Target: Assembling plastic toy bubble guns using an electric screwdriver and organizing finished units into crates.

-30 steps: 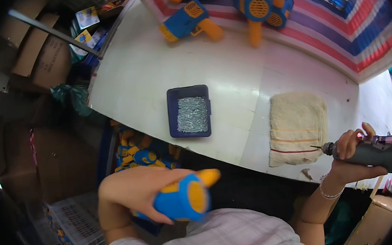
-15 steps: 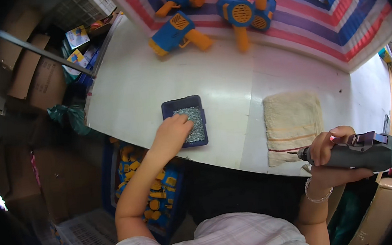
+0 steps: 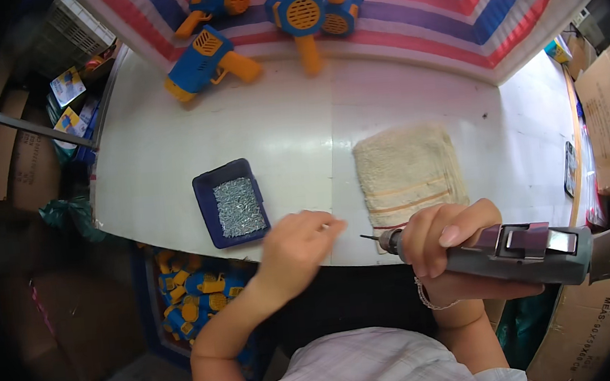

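Observation:
My left hand (image 3: 292,253) is closed in a pinch over the table's front edge, just right of a dark blue plastic tray (image 3: 209,212). Whatever its fingertips hold is too small to make out. Small silvery screws (image 3: 240,207) fill much of the tray. In my right hand (image 3: 443,240) is a grey electric screwdriver (image 3: 536,261), held level with fingers wrapped around its front. Its thin bit points left, toward the left fingertips and a short way apart from them. A folded beige towel (image 3: 408,167) lies beyond the screwdriver's tip.
Several blue-and-orange toy guns (image 3: 199,62) lie at the back of the white table (image 3: 284,120), by a striped cloth screen (image 3: 415,36). A crate of similar toy parts (image 3: 191,295) stands below the table at left. Cardboard boxes (image 3: 607,120) are at right.
My left hand has left the screws in the tray and moved right, toward the screwdriver's bit. My right hand with the screwdriver has shifted left in view. The whole view has turned somewhat.

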Tool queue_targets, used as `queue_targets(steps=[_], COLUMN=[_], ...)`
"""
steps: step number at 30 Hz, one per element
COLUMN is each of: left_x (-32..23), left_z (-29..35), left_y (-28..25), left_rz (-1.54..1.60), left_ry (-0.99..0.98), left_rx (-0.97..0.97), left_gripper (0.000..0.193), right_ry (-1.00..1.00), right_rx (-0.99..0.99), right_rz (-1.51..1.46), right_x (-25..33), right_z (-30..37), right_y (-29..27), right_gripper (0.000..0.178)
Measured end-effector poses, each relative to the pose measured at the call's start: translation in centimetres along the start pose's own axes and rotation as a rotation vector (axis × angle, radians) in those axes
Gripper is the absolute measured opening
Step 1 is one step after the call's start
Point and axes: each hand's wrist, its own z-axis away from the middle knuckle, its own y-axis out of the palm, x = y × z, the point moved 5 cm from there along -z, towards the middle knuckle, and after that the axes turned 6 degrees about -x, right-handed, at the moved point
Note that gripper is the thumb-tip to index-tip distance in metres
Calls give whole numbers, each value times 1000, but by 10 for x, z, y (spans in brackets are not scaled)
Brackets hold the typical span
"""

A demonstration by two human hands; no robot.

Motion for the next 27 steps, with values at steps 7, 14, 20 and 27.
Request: queue_targets(steps=[7,14,20,27], left_x=[-15,-17,-23,164], left_z=[-20,-28,-34,-112], left_y=[29,33,36,-13], left_rz=[119,122,121,-511], left_ry=[23,39,125,-8], left_rx=[90,121,65,-77], left_gripper=[20,19,20,34], right_ry=[32,121,-78,-128], right_rx=[-5,12,19,-103], right_rz=[84,-35,45,73], right_x=[6,8,11,18], right_z=[0,-5,-7,-8], right_y=[-17,-20,-24,-41], right_gripper=[82,23,78,79])
